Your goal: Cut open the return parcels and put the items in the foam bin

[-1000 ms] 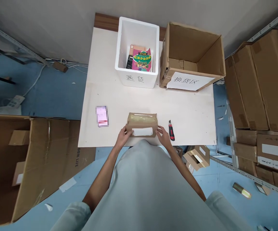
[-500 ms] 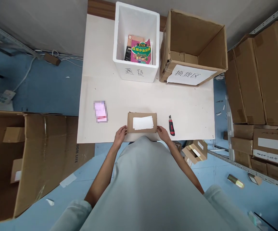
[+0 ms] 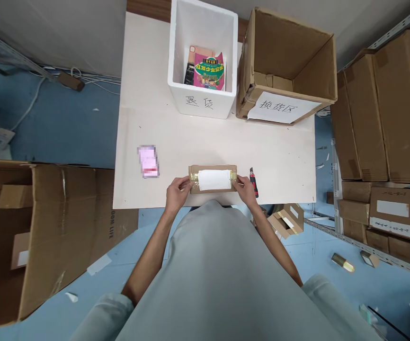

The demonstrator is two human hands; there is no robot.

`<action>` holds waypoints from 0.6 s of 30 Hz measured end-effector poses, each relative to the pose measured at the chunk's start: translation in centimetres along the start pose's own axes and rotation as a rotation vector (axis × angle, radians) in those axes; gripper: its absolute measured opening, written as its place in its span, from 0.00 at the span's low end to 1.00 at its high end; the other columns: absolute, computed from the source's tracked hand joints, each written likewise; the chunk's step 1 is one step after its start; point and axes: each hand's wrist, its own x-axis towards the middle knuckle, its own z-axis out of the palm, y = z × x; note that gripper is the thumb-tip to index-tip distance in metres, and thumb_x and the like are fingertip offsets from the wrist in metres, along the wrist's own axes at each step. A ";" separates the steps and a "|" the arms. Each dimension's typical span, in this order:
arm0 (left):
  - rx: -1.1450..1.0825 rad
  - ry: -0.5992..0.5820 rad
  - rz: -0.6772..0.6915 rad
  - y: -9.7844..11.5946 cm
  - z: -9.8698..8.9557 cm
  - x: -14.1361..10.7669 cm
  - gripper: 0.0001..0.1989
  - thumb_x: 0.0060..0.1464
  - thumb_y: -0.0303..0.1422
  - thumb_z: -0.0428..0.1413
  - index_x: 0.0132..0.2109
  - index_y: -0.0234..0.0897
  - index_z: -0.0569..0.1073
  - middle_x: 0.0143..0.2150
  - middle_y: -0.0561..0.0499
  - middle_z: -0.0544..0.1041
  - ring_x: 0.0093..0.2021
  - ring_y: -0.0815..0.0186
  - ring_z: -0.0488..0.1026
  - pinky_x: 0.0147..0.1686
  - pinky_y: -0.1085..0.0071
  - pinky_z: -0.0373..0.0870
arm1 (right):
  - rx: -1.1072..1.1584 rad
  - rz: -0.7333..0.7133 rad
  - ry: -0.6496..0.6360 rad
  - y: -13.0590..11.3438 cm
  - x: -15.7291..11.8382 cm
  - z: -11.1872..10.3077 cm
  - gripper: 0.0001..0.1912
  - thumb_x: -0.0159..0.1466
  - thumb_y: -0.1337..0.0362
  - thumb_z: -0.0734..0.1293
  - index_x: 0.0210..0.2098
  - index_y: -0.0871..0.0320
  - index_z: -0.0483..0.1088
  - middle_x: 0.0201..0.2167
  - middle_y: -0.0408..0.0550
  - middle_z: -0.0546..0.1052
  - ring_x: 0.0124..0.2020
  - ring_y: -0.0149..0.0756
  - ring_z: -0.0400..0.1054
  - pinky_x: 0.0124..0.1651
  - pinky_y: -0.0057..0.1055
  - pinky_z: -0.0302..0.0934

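Observation:
A small cardboard box (image 3: 195, 190) sits near the front edge of the white table, directly before me. A white label (image 3: 215, 180) and shiny clear tape are on the face toward me. My left hand (image 3: 177, 193) grips the box's left end, thumb and fingers closed at its side. At the opposite end my right hand (image 3: 245, 189) holds the box the same way. Just right of that hand lies a red and black box cutter (image 3: 254, 183), its tip pointing away from me. A pink, pixelated flat item (image 3: 148, 161) rests on the left of the table.
Behind stand a white foam bin (image 3: 205, 105) with books (image 3: 209, 71) inside and a large open cardboard box (image 3: 293, 52) with a handwritten sign. Another big carton (image 3: 73, 208) is at left on the floor. Shelves with boxes (image 3: 400, 104) line the right; an opened small box (image 3: 287, 221) lies below the table.
The box has been tilted or turned, now showing a taped face with a label. Both hands have closed on its ends, where earlier they were at its lower corners.

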 end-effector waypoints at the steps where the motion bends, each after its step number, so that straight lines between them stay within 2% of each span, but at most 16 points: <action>1: 0.002 -0.009 -0.004 0.2 0.1 0.2 0.22 0.61 0.45 0.64 0.57 0.38 0.83 0.55 0.43 0.83 0.57 0.52 0.83 0.64 0.53 0.79 | -0.026 0.013 0.003 -0.2 0.3 0.0 0.27 0.71 0.45 0.70 0.62 0.55 0.80 0.51 0.56 0.80 0.53 0.49 0.80 0.61 0.46 0.76; 5: 0.004 -0.056 -0.124 0.1 0.6 0.6 0.22 0.60 0.38 0.63 0.60 0.39 0.80 0.63 0.40 0.80 0.58 0.51 0.82 0.62 0.51 0.80 | -0.072 0.113 -0.008 -0.3 0.7 0.7 0.28 0.71 0.47 0.71 0.64 0.56 0.77 0.56 0.59 0.81 0.53 0.50 0.80 0.60 0.49 0.77; 10: -0.018 0.043 -0.204 -0.6 0.9 -0.6 0.26 0.61 0.36 0.63 0.64 0.37 0.76 0.73 0.35 0.72 0.64 0.49 0.79 0.64 0.50 0.78 | -0.009 0.155 0.067 0.1 -0.6 1.5 0.34 0.70 0.44 0.71 0.68 0.58 0.72 0.65 0.63 0.77 0.58 0.50 0.79 0.60 0.46 0.77; 12: -0.018 0.049 -0.176 -0.4 0.9 -1.2 0.23 0.61 0.37 0.62 0.61 0.38 0.76 0.73 0.36 0.72 0.68 0.49 0.76 0.66 0.50 0.76 | 0.025 0.146 0.081 0.4 -0.9 1.6 0.33 0.70 0.42 0.70 0.65 0.58 0.74 0.64 0.63 0.78 0.59 0.50 0.78 0.60 0.46 0.76; 14: 0.003 0.014 -0.110 0.4 1.0 -1.9 0.17 0.62 0.37 0.61 0.56 0.40 0.77 0.69 0.39 0.76 0.70 0.51 0.74 0.69 0.50 0.72 | 0.054 0.119 0.075 0.9 -0.8 1.5 0.31 0.71 0.41 0.69 0.60 0.58 0.76 0.60 0.62 0.81 0.59 0.50 0.79 0.61 0.47 0.75; 16: 0.058 -0.027 -0.017 1.8 1.3 -2.7 0.12 0.62 0.36 0.61 0.51 0.41 0.78 0.64 0.41 0.79 0.71 0.51 0.72 0.72 0.48 0.68 | 0.063 0.103 0.082 1.8 -0.3 1.0 0.31 0.70 0.40 0.68 0.58 0.59 0.78 0.57 0.61 0.83 0.58 0.50 0.79 0.62 0.47 0.74; 18: 0.123 -0.077 0.078 3.7 2.0 -3.6 0.11 0.63 0.37 0.61 0.51 0.42 0.78 0.64 0.43 0.80 0.73 0.49 0.69 0.74 0.46 0.65 | 0.041 0.106 0.113 2.9 0.1 0.0 0.33 0.71 0.38 0.65 0.58 0.59 0.78 0.57 0.62 0.83 0.58 0.51 0.78 0.62 0.48 0.74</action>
